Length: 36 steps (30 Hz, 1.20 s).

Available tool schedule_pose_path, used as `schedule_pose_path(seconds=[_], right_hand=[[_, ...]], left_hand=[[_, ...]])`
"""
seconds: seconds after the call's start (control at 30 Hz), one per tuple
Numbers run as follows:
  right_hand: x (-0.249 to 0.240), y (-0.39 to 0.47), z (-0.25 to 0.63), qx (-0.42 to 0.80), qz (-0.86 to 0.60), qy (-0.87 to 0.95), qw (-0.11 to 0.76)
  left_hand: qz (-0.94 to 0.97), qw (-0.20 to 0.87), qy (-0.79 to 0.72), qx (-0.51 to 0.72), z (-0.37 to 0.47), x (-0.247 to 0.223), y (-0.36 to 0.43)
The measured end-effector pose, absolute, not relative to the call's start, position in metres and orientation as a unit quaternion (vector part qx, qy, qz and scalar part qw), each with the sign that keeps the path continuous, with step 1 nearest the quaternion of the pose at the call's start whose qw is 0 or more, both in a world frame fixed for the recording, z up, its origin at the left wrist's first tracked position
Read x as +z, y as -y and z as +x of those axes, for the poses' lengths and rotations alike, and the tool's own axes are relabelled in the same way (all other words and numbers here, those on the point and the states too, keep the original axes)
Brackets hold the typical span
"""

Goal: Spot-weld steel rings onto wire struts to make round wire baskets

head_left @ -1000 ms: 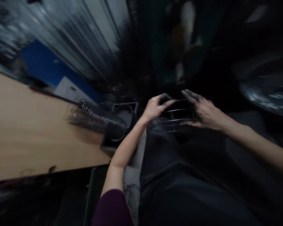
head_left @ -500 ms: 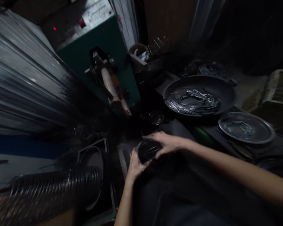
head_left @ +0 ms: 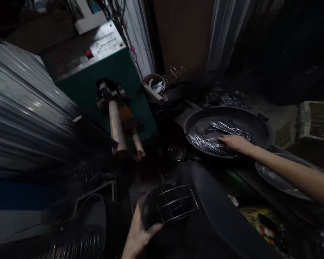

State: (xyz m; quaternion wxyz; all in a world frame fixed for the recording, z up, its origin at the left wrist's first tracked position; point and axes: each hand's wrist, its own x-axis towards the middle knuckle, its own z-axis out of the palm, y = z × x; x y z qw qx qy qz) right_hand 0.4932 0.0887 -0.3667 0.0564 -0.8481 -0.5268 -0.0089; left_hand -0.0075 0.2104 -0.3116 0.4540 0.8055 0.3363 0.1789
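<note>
My left hand (head_left: 142,226) grips the side of a dark, round block (head_left: 151,212), fingers behind it and thumb in front. A small grid of thin metal wires (head_left: 175,205) lies across the top of this block, a few ends sticking out to the right. My right hand (head_left: 236,143) reaches into a wide dark pan (head_left: 259,126), its fingers drawn together at the bent metal wires (head_left: 205,144) heaped there. How many wires it pinches is too dark to make out.
A green machine (head_left: 135,90) with copper-coloured arms (head_left: 116,122) stands ahead on the left. A small round dish (head_left: 176,152) sits before the pan. Beneath my right forearm is a shallow metal tray (head_left: 280,183). Coiled wire racks (head_left: 78,244) lie at lower left, a pale crate (head_left: 318,118) at far right.
My right hand has left the wire grid and moved right and away, into the pan. My left hand still holds the block, now lower in view. The camera has tilted up.
</note>
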Motion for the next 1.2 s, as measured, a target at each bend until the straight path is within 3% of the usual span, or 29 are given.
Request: schedule_pose_path(seconds=[0.13,0.23,0.37,0.47,0.53,0.63,0.7,0.77,0.87,1.03,1.2], right_hand=[[-0.323,-0.081,0.489,0.024,-0.866,0.499,0.004],[-0.284,-0.083,0.474,-0.035,-0.864,0.502,-0.009],[-0.231,-0.092,0.417,-0.15,-0.733,0.654,0.113],[-0.199,-0.109,0.36,-0.139,-0.593,0.777,0.155],[-0.19,-0.123,0.325,-0.13,-0.545,0.808,0.185],[-0.202,-0.141,0.282,-0.157,-0.599,0.698,0.36],[-0.225,-0.146,0.258,-0.091,-0.648,0.593,0.469],[-0.25,-0.148,0.236,0.064,-0.664,0.547,0.506],[-0.272,-0.152,0.21,0.239,-0.649,0.52,0.501],[-0.269,-0.169,0.193,0.33,-0.643,0.508,0.469],[-0.272,-0.171,0.202,0.41,-0.648,0.426,0.479]], left_hand=[[0.774,0.423,-0.388,0.266,0.009,-0.277,-0.211],[0.798,0.412,-0.326,0.297,0.043,-0.25,-0.202],[0.84,0.376,-0.217,0.326,0.089,-0.224,-0.19],[0.856,0.398,-0.173,0.28,0.102,-0.219,-0.189],[0.836,0.447,-0.199,0.248,0.098,-0.223,-0.189],[0.762,0.489,-0.317,0.282,0.087,-0.236,-0.191],[0.726,0.508,-0.359,0.293,0.083,-0.246,-0.193],[0.721,0.531,-0.358,0.266,0.082,-0.254,-0.195],[0.734,0.534,-0.341,0.244,0.074,-0.262,-0.196],[0.732,0.503,-0.352,0.296,0.035,-0.281,-0.177],[0.798,0.382,-0.33,0.329,0.007,-0.329,-0.16]])
